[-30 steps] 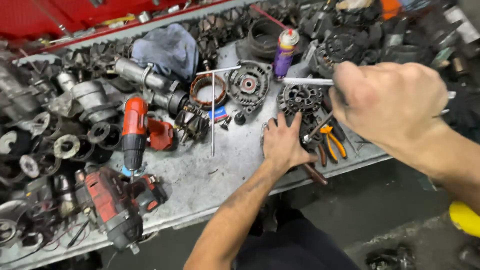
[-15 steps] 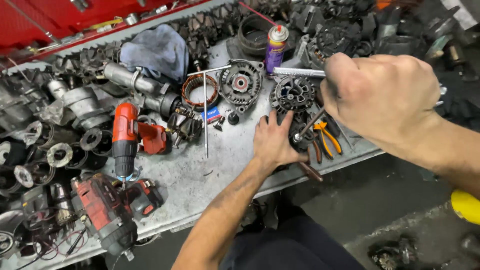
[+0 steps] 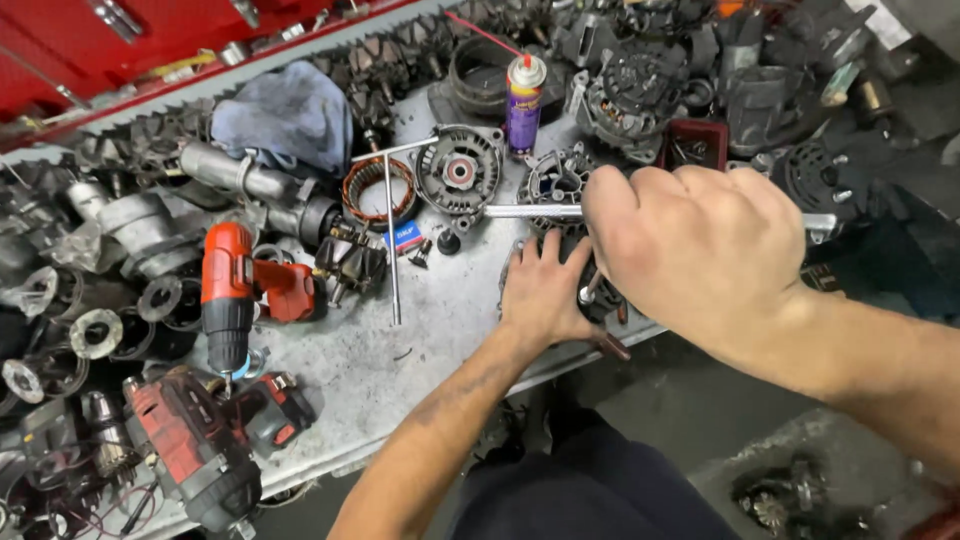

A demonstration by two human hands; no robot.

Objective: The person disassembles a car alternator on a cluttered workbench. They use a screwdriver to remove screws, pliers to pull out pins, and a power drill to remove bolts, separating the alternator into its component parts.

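Since a moment ago the right hand (image 3: 700,250) has swung nearer, fist clenched around the long chrome T-handle wrench (image 3: 530,211). The left hand (image 3: 545,290) stays spread flat on the grey metal counter (image 3: 440,330), just below the wrench. Behind the wrench stands a purple spray can (image 3: 523,105); left of it lies a small blue box (image 3: 405,238).

A spray can (image 3: 524,103) stands upright at the back of the metal bench (image 3: 440,330), with a purple label, a yellow band and a thin red straw on top. A small flat box (image 3: 404,238) (blue and white, with some red) lies near the middle, just beside a long steel rod (image 3: 391,240).
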